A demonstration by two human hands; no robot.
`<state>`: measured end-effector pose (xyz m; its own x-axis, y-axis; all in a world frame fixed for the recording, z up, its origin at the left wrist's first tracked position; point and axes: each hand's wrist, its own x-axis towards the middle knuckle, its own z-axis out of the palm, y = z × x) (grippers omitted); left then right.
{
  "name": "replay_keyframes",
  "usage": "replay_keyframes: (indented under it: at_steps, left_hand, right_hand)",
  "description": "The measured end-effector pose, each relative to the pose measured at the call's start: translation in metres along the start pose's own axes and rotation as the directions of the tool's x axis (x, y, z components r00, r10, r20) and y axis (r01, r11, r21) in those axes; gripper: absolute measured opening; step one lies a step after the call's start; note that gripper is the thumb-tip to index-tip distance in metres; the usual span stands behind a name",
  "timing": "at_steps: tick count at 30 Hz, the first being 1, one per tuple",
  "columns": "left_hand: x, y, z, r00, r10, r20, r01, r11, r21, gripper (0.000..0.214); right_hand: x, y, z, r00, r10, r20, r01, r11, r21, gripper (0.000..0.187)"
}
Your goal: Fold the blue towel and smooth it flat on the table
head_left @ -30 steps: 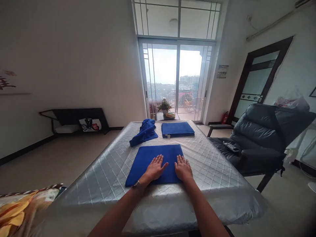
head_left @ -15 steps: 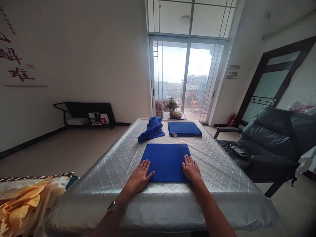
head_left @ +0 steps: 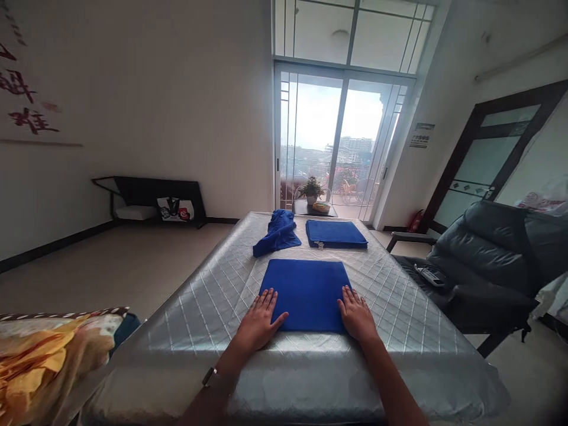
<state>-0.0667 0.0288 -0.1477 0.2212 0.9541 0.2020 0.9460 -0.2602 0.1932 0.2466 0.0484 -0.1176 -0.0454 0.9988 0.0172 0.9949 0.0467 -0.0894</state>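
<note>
A flat, folded, deep-blue rectangular towel [head_left: 306,294] lies near the front middle of a surface covered in silver quilted cloth [head_left: 399,313]. The left hand [head_left: 260,322] rests flat and open at the towel's near left corner, fingers spread, fingertips on the blue cloth and the heel of the hand on the silver cover; a watch band sits on that wrist. The right hand [head_left: 357,316] lies flat and open at the near right corner in the same way, half on the towel's edge, gripping nothing. Farther back on the surface a second folded blue towel [head_left: 336,233] lies neatly, a small white tag at its near edge too small to read, and just left of it sits a crumpled blue cloth [head_left: 277,233]. Beyond them a small potted green plant [head_left: 310,189] stands before the sliding glass balcony door [head_left: 337,142]. On the left wall are dark red brush-style characters [head_left: 22,97], cut off and not readable. A small printed notice [head_left: 421,135] hangs right of the door, its text too fine to read. A black padded recliner chair [head_left: 483,260] stands to the right of the surface.
</note>
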Motion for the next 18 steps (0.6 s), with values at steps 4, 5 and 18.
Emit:
replay_keyframes:
  at_steps: [4, 5, 18]
  left_hand:
    - [0.001, -0.002, 0.005, 1.0, -0.003, -0.004, 0.003, 1.0, 0.022, 0.084]
    - [0.001, -0.002, 0.005, 1.0, -0.004, 0.0, 0.004, 1.0, 0.027, 0.084]
    - [0.007, 0.045, -0.018, 0.959, -0.047, -0.279, 0.054, 0.998, 0.018, 0.058]
  right_hand:
    - [-0.021, 0.003, 0.005, 0.999, -0.042, 0.03, 0.04, 0.998, 0.045, 0.061]
    - [-0.024, 0.003, 0.006, 0.998, -0.046, 0.039, 0.043, 0.997, 0.056, 0.061]
    - [-0.025, 0.004, 0.005, 0.998, -0.063, 0.025, 0.06, 0.993, 0.099, 0.06]
